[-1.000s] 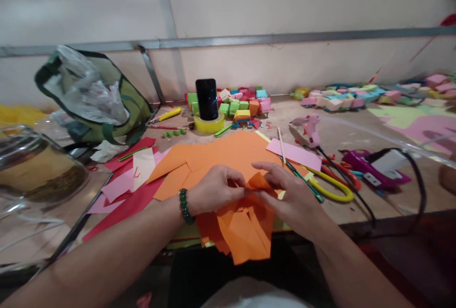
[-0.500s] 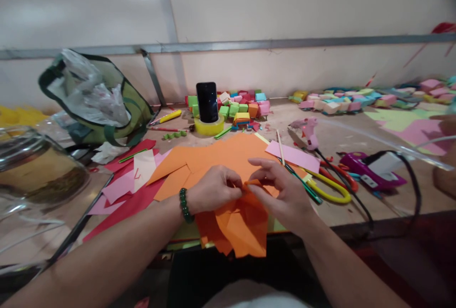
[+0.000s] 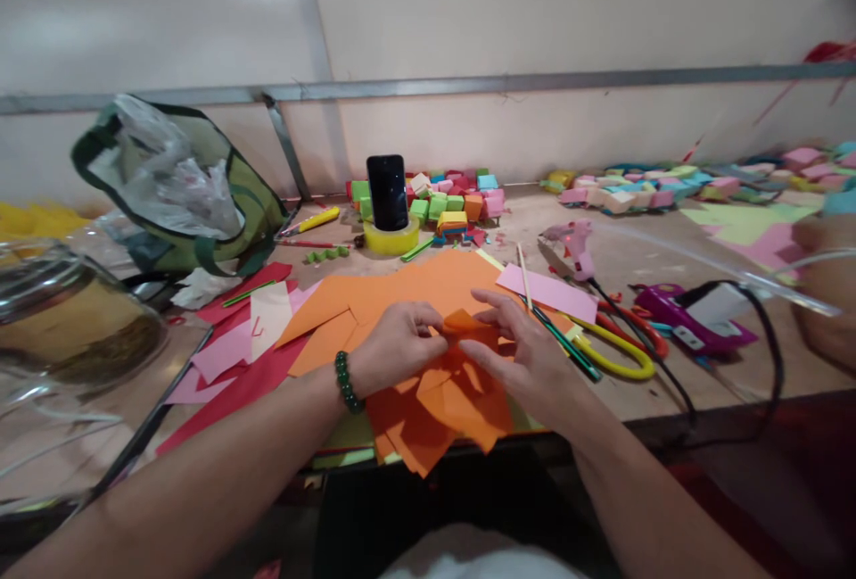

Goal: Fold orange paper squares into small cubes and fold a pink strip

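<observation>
Loose orange pieces [image 3: 407, 436] overhang the near edge of the table [image 3: 615, 401]. Above them, the folded orange paper [image 3: 465, 325] is located between both hands. The left hand [image 3: 394, 347] has thumb and fingertips drawn together at the paper's left edge; contact is partly hidden, so a pinch cannot be confirmed. The right hand [image 3: 531, 360] has thumb and fingers parted around the right edge. Beyond lies a large orange sheet [image 3: 428, 280]. Farther back, a black phone [image 3: 388, 191] stands upright at a yellow tape roll [image 3: 391, 244].

Right fingers [image 3: 500, 303] partly hide the folded orange paper [image 3: 461, 323]; the clear jar [image 3: 100, 316] — at left — runs out of frame.
</observation>
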{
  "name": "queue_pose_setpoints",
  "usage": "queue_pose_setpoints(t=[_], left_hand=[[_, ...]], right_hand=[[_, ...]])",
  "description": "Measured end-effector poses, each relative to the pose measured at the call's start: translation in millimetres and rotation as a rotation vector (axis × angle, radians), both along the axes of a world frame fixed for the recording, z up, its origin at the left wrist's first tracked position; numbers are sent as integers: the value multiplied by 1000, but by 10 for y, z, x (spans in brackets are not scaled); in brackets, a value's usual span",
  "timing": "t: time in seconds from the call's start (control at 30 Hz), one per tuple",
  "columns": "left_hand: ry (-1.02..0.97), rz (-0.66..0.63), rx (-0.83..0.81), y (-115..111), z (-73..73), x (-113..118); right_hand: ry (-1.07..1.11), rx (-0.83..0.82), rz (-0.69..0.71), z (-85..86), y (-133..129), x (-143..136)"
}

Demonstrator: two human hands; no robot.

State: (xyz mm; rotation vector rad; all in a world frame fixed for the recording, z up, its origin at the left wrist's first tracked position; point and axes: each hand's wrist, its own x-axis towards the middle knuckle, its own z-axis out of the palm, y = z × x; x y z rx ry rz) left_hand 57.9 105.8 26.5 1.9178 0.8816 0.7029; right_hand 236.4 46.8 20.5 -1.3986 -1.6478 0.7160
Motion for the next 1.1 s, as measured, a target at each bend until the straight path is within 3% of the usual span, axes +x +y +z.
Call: queue_pose_setpoints(t=[0.13,0.37,0.53,0.77,0.93,1.1], left_hand=[[-130,108,-29,18,16,3],[-205,81,-221,-33,42,43],[-238,53,-266,-29,44,51],[-152,-36,-250,-47,56,46],[-66,-46,-233,-69,33,48],[-95,-41,-226,-41,28,36]], right_hand=[[238,-154,-38,-53,41,112],[426,-140,-90,-76,40,145],[339,-29,-78,-92,1,101],[-24,72,1,-38,-59,74],[-33,112,-79,-32,-66,43],[-16,55,-55,-61,-59,53]])
